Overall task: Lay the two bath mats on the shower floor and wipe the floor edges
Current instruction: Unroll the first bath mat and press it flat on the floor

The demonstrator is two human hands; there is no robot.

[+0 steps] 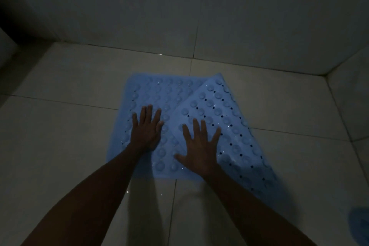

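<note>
Two mats are lying overlapped on the tiled floor (79,126) near the far wall: the left mat (157,94) sits flat, and the right mat (225,118) is lapping over it at an angle. Both hands are pressing down, fingers straight and spread, gripping nothing; the left hand (146,130) is resting on the left mat, the right hand (200,147) on the right one. To do this well, the right mat probably needs sliding right, clear of the overlap, then pressing from middle outward so the bumps seat.
</note>
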